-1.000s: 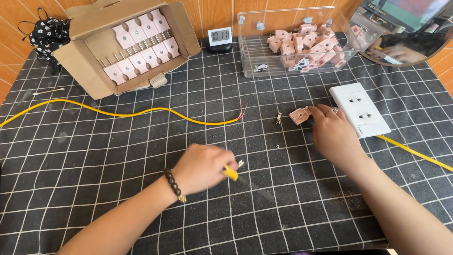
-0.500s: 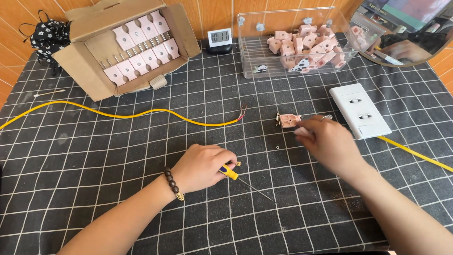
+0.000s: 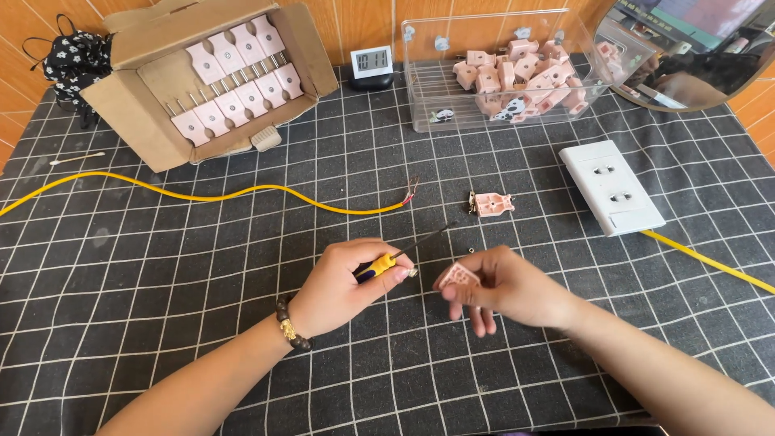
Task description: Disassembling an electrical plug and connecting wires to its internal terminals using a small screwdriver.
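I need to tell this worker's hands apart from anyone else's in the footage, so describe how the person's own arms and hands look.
Both arms are bare to the frame edge, with no sleeves showing. The left hand has a bracelet of dark round beads with one golden bead at the wrist. The right hand wears no bracelet or watch. No gloves are worn, and no rings can be made out.

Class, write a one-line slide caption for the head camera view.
Left hand grips a yellow-handled screwdriver; right hand holds a pink plug half.

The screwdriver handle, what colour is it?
Yellow with a dark band, on the screwdriver in the left hand; the head view shows it.
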